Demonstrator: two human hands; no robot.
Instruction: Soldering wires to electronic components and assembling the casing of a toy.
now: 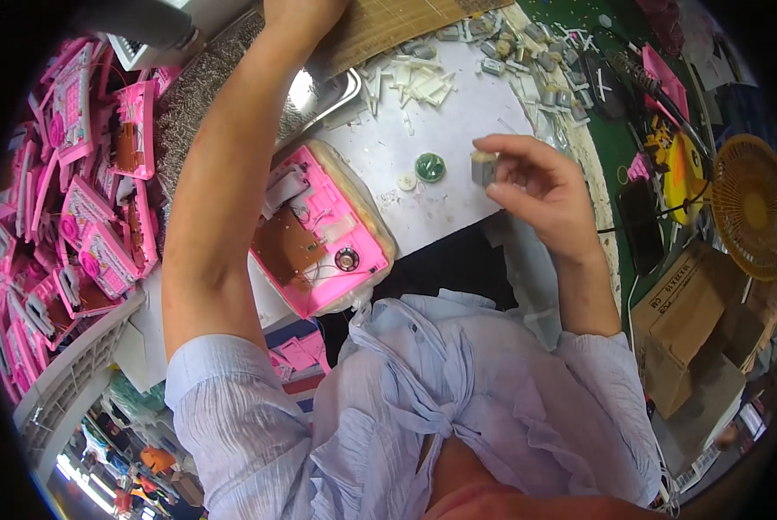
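Note:
My right hand (544, 191) is raised over the right side of the white work surface, thumb and fingers pinching a small grey boxy part (483, 170) with a yellowish end, like a small motor. My left arm stretches across to the far edge, where the left hand (306, 12) is partly cut off and its fingers are out of sight. Between the arms lies an open pink plastic toy housing (367, 251) on a plastic-wrapped pad. Inside it are a brown circuit board (289, 245), thin wires and a round black speaker (347, 258).
Pink housings (85, 208) are heaped at the left, beside a mass of small metal screws (207, 104). White plastic pieces (410, 80) and several grey parts (540, 65) lie at the back. A green round container (430, 167) stands mid-table. At right are a yellow fan (752, 208) and a cardboard box (687, 303).

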